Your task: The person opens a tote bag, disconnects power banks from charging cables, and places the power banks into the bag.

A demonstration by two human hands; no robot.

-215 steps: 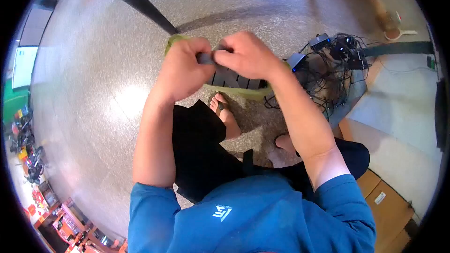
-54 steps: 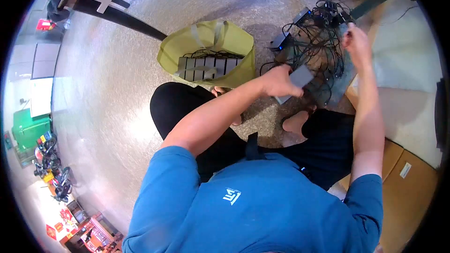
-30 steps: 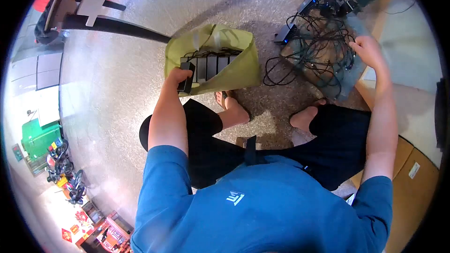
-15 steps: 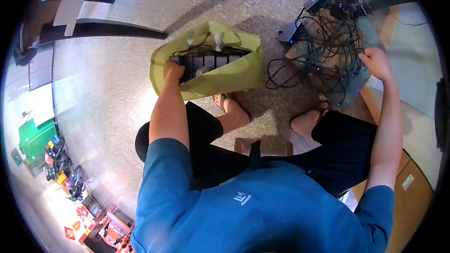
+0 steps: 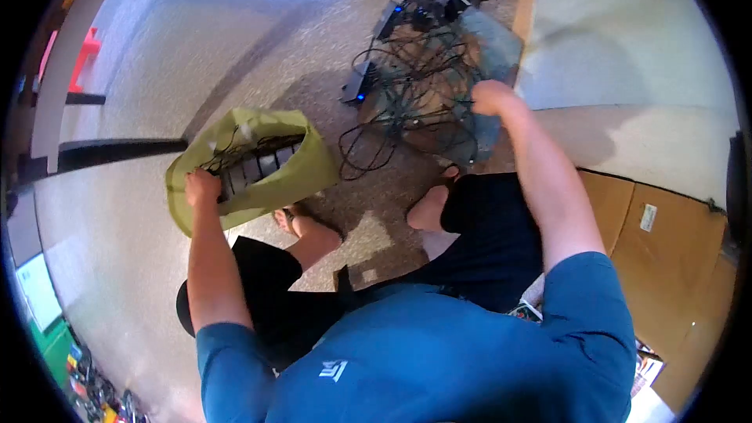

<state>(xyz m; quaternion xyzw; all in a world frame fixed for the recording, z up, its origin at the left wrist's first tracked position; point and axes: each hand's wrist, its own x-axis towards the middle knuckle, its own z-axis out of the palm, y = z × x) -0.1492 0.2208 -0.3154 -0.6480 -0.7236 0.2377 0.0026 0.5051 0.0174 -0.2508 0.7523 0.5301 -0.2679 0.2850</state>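
Observation:
My left hand (image 5: 203, 188) reaches over the left end of a yellow-green bag (image 5: 290, 184) that stands on the floor with its mouth open. Its fingers are curled down inside the rim, and what they grip is hidden. Grey box-shaped items (image 5: 254, 168) stand in a row in the bag, with black cables (image 5: 227, 158) behind them. My right hand (image 5: 495, 99) is closed at the right edge of a tangle of black cables (image 5: 423, 70), its fingers pinched on a cable there. The tangle lies on a bluish plastic sheet (image 5: 493, 39).
Two dark devices with blue lights, a nearer one (image 5: 359, 83) and a farther one (image 5: 387, 20), sit left of the tangle. Flattened cardboard (image 5: 674, 258) leans at the right by the pale wall (image 5: 611, 31). A dark furniture leg (image 5: 125, 150) extends toward the bag from the left.
The camera view has turned and shifted, so the bag and tangle appear farther left. My left hand stays at the bag's left end and my right hand at the tangle's right edge.

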